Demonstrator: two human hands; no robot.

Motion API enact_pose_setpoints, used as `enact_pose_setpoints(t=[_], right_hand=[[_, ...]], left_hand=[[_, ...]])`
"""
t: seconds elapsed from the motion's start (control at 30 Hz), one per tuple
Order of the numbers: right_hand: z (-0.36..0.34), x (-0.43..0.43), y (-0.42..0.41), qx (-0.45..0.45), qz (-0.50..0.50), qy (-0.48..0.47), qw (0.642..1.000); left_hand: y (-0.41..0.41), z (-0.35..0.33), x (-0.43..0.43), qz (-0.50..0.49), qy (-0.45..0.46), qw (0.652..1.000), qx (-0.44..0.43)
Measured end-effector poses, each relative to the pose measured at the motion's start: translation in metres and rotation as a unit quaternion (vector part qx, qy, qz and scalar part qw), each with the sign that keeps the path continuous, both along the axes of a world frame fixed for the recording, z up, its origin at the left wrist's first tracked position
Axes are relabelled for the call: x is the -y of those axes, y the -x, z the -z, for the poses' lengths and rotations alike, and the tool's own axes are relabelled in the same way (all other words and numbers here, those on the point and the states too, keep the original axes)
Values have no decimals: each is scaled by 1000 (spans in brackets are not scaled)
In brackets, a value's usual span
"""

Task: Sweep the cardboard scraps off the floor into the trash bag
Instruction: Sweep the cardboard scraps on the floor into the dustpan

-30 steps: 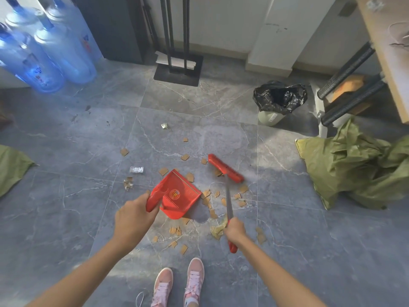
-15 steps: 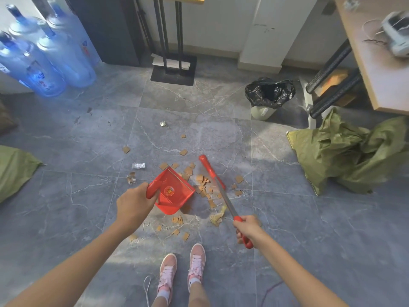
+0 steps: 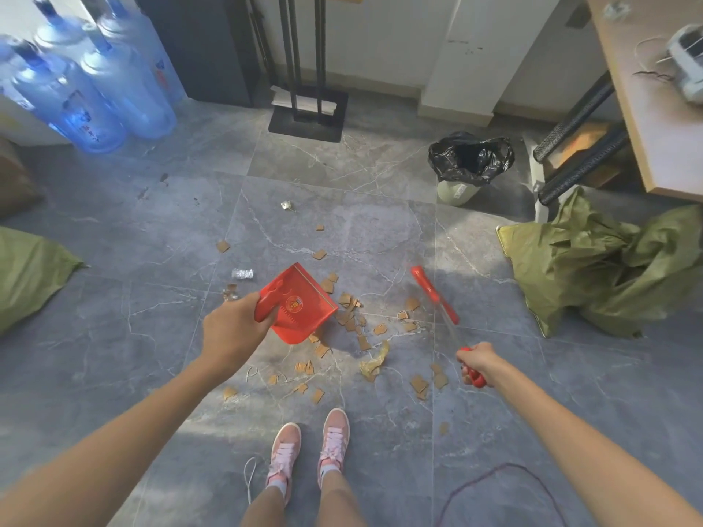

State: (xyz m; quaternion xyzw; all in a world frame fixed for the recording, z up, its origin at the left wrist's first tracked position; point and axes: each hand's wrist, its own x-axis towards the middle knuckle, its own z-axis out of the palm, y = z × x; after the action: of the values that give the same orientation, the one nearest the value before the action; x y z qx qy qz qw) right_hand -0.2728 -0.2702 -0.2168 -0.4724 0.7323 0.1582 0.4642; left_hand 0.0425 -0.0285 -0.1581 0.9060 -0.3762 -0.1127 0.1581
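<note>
My left hand [image 3: 232,332] grips the dustpan [image 3: 295,310], my right hand [image 3: 475,365] the broom [image 3: 437,298]; cardboard scraps [image 3: 352,317] lie between, open tile beyond.

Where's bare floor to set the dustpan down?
Mostly bare tile between the water jugs and the left green sack, and between the black stand base and the trash bag. Crowded: cardboard scraps from the dustpan to the pink shoes.

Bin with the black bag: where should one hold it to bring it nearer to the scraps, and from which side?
Probably the bin itself, at its pale wall below the bag, coming from the side facing the scraps. The bag hangs loosely over the rim and may slip off; the green sack crowds the other side.
</note>
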Motion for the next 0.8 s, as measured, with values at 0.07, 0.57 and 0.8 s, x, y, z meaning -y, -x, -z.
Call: enact_pose_setpoints(t=[0.07,0.57,0.8], right_hand=[[9,-6,-3,-6,7,-14,1000],[16,-119,-77,88,131,-65,985],[-1,-138,-98,138,200,-66,968]], left_hand=[[-1,3,-3,-5,4,1000,5],[-36,5,-49,30,-16,999,-12],[-55,2,-68,35,-10,999,-30]])
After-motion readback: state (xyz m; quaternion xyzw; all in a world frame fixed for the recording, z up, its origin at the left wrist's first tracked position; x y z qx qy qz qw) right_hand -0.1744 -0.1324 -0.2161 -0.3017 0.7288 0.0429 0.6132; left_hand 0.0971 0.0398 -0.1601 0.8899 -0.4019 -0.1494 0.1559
